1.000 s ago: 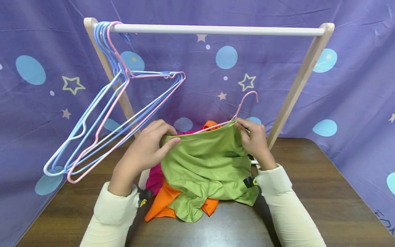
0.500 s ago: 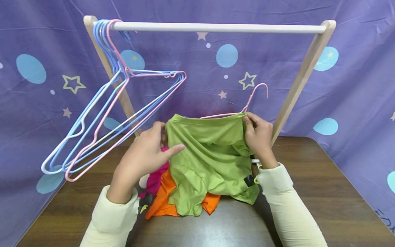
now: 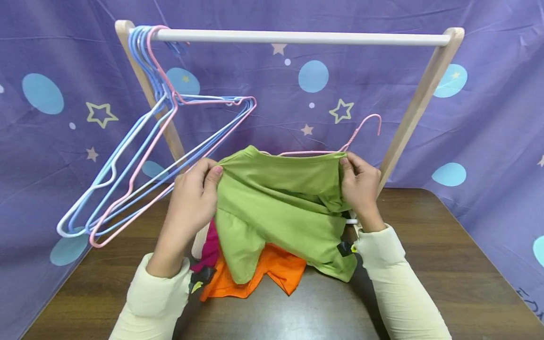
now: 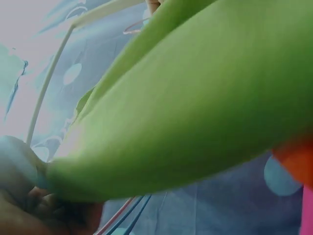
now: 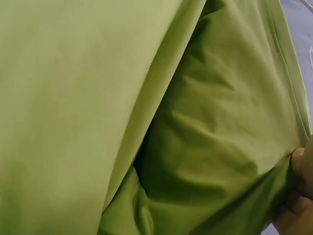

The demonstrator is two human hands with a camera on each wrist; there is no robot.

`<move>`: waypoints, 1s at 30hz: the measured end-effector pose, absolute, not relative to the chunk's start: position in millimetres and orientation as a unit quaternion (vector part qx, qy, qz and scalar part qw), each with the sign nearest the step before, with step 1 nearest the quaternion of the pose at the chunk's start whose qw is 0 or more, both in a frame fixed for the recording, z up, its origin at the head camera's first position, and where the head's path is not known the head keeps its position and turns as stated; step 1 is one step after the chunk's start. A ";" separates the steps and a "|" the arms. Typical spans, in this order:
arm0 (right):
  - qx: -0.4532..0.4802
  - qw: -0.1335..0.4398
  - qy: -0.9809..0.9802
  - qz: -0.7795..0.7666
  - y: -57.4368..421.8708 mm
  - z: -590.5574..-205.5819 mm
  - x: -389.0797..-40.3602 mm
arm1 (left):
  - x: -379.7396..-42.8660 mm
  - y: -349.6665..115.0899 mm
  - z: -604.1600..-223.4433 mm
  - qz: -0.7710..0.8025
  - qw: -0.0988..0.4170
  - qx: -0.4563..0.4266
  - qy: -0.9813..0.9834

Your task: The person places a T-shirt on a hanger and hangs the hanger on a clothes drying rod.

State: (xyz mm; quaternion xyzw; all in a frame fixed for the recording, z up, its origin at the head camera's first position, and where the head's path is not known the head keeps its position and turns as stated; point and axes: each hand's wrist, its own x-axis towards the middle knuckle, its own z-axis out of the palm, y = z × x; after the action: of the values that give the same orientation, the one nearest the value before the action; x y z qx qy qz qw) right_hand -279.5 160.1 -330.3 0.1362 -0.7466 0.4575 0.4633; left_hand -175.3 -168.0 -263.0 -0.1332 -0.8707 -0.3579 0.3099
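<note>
My left hand (image 3: 193,196) pinches the upper left corner of a smooth green garment (image 3: 280,198), thumb on the near side. At the upper right corner, my right hand (image 3: 361,184) grips the edge beside the neck of a pink hanger (image 3: 314,152). That hanger's hook sticks up above the cloth, while its lower part is hidden behind it. Green fabric (image 4: 186,107) spans much of the left wrist view, stretched from the left hand's fingers. In the right wrist view the cloth (image 5: 205,122) falls in folds, and the right fingers (image 5: 297,161) hold it at the edge.
An orange garment (image 3: 282,269) and a magenta one (image 3: 210,250) lie on the brown table (image 3: 450,264) behind the green garment. A rack with a white rail (image 3: 297,37) stands over them. Several blue, white and pink hangers (image 3: 140,189) hang at its left end.
The garment and pink hanger have risen and shifted right. My left hand, loose at the left edge half a second ago, now pinches the corner and pulls it outward. More orange cloth shows underneath.
</note>
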 end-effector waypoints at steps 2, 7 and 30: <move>0.147 0.468 -0.743 0.455 161.3 -331.5 -281.3 | -174.7 -170.0 -261.7 -0.345 0.346 -0.131 -0.863; 0.179 0.483 -0.735 0.442 162.5 -333.5 -284.7 | -176.2 -175.5 -259.7 -0.310 0.385 -0.146 -0.857; 0.271 0.471 -0.742 0.392 125.9 -339.9 -273.9 | -187.8 -150.7 -285.7 -0.083 0.375 -0.255 -0.887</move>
State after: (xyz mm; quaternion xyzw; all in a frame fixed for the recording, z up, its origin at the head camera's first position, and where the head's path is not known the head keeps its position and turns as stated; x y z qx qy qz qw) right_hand -273.9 125.9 -339.9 0.2714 -0.7423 0.3920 0.4707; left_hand -187.8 -150.7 -285.7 -0.2553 -0.8874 -0.0827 0.3748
